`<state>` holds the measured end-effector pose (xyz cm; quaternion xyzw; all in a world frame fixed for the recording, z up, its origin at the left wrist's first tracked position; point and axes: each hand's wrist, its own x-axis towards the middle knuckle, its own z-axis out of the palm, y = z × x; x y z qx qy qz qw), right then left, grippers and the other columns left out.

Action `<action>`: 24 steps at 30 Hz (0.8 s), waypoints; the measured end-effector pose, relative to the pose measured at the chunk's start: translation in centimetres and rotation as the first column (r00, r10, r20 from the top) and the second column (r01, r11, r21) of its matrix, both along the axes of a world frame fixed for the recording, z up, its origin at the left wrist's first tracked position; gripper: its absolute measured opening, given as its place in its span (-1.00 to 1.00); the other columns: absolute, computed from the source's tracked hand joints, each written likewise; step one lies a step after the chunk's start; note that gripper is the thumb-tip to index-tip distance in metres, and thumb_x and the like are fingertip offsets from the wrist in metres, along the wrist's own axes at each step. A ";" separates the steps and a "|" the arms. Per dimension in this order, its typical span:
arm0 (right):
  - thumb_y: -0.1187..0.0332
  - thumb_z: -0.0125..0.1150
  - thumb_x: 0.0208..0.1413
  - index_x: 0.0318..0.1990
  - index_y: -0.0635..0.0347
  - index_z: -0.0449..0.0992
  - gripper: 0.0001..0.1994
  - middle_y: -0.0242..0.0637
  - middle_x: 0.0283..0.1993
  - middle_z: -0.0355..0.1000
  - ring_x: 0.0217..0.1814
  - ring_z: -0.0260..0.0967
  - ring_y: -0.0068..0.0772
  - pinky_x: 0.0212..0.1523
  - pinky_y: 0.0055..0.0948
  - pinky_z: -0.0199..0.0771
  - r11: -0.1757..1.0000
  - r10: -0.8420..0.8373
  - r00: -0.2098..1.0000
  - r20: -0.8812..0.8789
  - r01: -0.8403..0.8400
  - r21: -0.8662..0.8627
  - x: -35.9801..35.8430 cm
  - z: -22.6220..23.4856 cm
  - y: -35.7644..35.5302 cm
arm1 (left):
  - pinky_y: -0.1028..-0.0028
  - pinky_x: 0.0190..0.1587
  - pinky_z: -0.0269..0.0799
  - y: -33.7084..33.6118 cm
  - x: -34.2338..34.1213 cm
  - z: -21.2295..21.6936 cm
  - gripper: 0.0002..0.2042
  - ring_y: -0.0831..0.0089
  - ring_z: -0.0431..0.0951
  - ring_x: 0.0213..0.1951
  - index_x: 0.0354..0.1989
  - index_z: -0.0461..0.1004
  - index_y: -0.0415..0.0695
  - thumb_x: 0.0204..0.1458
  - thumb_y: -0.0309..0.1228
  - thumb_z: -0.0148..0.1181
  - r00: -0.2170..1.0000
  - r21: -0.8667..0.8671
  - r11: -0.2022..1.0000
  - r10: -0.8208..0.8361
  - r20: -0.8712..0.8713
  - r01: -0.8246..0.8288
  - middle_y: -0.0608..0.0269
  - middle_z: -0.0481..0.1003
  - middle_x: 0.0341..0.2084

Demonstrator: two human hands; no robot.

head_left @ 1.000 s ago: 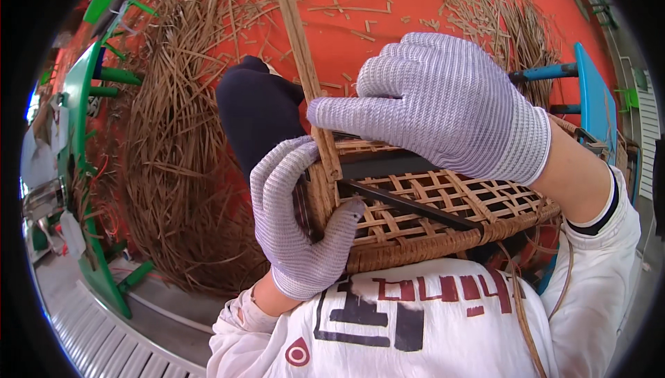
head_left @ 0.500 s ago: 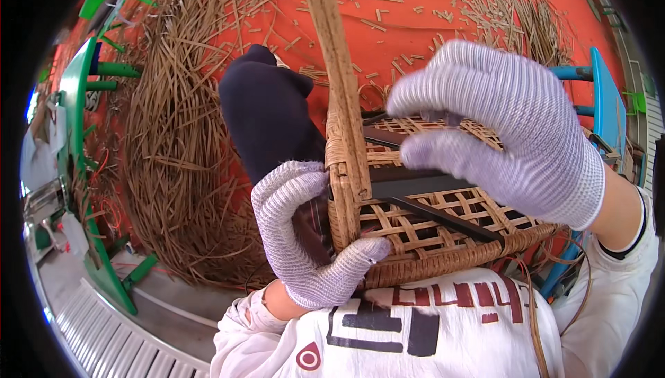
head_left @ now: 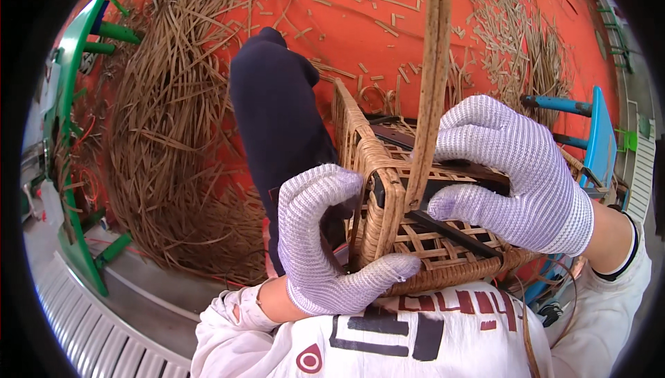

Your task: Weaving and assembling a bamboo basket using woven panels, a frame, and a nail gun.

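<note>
The gloved left hand is wrapped around the corner of a woven basket, which is held against the person's chest. A long cane strip is pinched by the gloved right hand just above the rim. Loose cane is scattered over the orange floor.

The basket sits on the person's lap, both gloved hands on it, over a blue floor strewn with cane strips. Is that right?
Not quite: the floor is orange-red, not blue, as the head view shows. The rest holds: the basket is on the lap, the left hand and right hand on it, cane strips strewn about.
</note>
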<state>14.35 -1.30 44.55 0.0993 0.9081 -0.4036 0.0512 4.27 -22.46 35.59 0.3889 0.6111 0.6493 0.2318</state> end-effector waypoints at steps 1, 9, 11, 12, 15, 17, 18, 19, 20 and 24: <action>0.27 0.47 -0.14 -0.13 0.26 0.57 -0.60 -0.16 -0.14 0.46 -0.06 0.45 -0.18 -0.04 -0.31 0.45 1.000 -0.007 1.000 0.004 0.007 -0.010 -0.1 0.0 0.0 | 0.39 -0.09 0.41 -0.1 0.0 0.0 -0.20 0.25 0.42 -0.12 0.07 0.28 -0.36 -0.33 -0.24 0.60 0.999 -0.039 0.999 -0.010 0.041 0.011 -0.02 0.30 -0.08; 0.31 0.48 -0.14 -0.06 0.21 0.55 -0.57 -0.22 -0.12 0.47 -0.05 0.44 -0.24 0.01 -0.30 0.44 0.998 -0.021 0.999 0.029 0.023 -0.056 -0.2 -0.1 -0.5 | 0.36 -0.08 0.42 -0.1 -0.1 -0.1 -0.21 0.23 0.43 -0.12 0.07 0.29 -0.37 -0.31 -0.23 0.58 0.999 -0.053 0.998 -0.041 -0.003 0.041 -0.03 0.31 -0.09; 0.31 0.48 -0.14 -0.04 0.21 0.54 -0.55 -0.22 -0.11 0.47 -0.04 0.44 -0.26 0.01 -0.30 0.43 0.997 -0.030 0.999 0.040 0.033 -0.063 0.0 0.0 -0.7 | 0.37 -0.08 0.42 -0.1 0.0 -0.2 -0.21 0.23 0.42 -0.11 0.07 0.29 -0.37 -0.31 -0.23 0.58 0.999 -0.048 0.998 -0.042 -0.018 0.042 -0.03 0.32 -0.09; 0.31 0.48 -0.14 -0.01 0.21 0.52 -0.52 -0.23 -0.11 0.47 -0.04 0.44 -0.27 0.01 -0.31 0.44 0.996 -0.059 0.997 0.040 0.061 -0.068 0.1 0.0 -0.9 | 0.37 -0.08 0.41 0.0 0.1 -0.2 -0.22 0.22 0.42 -0.11 0.07 0.28 -0.37 -0.30 -0.24 0.58 0.999 -0.050 0.998 -0.039 0.003 0.039 -0.03 0.32 -0.09; 0.31 0.48 -0.13 0.03 0.21 0.50 -0.49 -0.23 -0.11 0.47 -0.03 0.44 -0.29 0.02 -0.32 0.44 0.993 -0.094 0.996 0.006 0.094 -0.069 0.4 -0.4 -1.1 | 0.38 -0.09 0.40 0.0 0.3 -0.3 -0.22 0.24 0.41 -0.12 0.08 0.28 -0.37 -0.29 -0.25 0.57 1.000 -0.055 0.998 -0.026 -0.002 0.026 -0.02 0.31 -0.09; 0.30 0.48 -0.13 0.04 0.21 0.49 -0.48 -0.23 -0.11 0.47 -0.03 0.45 -0.30 0.02 -0.32 0.44 0.993 -0.103 0.994 -0.025 0.101 -0.063 0.6 -0.6 -1.1 | 0.39 -0.10 0.40 -0.1 0.5 -0.3 -0.23 0.26 0.41 -0.13 0.08 0.27 -0.37 -0.28 -0.26 0.56 0.999 -0.052 0.998 -0.018 -0.026 0.017 -0.01 0.31 -0.09; 0.30 0.48 -0.12 0.04 0.21 0.49 -0.48 -0.23 -0.11 0.46 -0.04 0.45 -0.30 0.02 -0.32 0.45 0.990 -0.113 0.993 -0.029 0.111 -0.085 0.7 -0.7 -1.1 | 0.40 -0.11 0.39 0.0 0.5 -0.3 -0.24 0.28 0.40 -0.14 0.09 0.27 -0.36 -0.27 -0.28 0.55 1.000 -0.054 0.998 -0.015 -0.003 0.015 0.01 0.30 -0.08; 0.30 0.48 -0.11 0.04 0.21 0.49 -0.49 -0.23 -0.11 0.46 -0.04 0.46 -0.29 0.02 -0.32 0.45 0.987 -0.126 0.992 -0.033 0.122 -0.105 0.8 -0.7 -1.2 | 0.40 -0.11 0.38 0.0 0.6 -0.2 -0.25 0.31 0.40 -0.15 0.10 0.26 -0.35 -0.26 -0.29 0.55 1.000 -0.053 0.998 -0.015 0.021 0.016 0.02 0.29 -0.08; 0.30 0.48 -0.11 0.04 0.21 0.49 -0.49 -0.23 -0.11 0.46 -0.04 0.46 -0.29 0.02 -0.32 0.45 0.987 -0.129 0.991 -0.037 0.124 -0.103 0.9 -0.8 -1.2 | 0.40 -0.11 0.38 -0.2 0.6 -0.1 -0.25 0.31 0.40 -0.15 0.10 0.26 -0.35 -0.26 -0.29 0.55 1.000 -0.051 0.999 -0.018 0.017 0.019 0.02 0.29 -0.08; 0.29 0.46 -0.09 0.04 0.22 0.48 -0.50 -0.21 -0.11 0.46 -0.04 0.47 -0.28 0.02 -0.31 0.46 0.994 -0.103 0.992 -0.068 0.099 -0.051 0.9 -0.8 -1.6 | 0.37 0.19 0.27 -0.7 0.5 0.9 -0.20 0.34 0.36 0.11 0.23 0.11 -0.33 -0.15 -0.38 0.49 0.991 -0.153 0.982 -0.095 0.096 0.109 0.09 0.26 0.08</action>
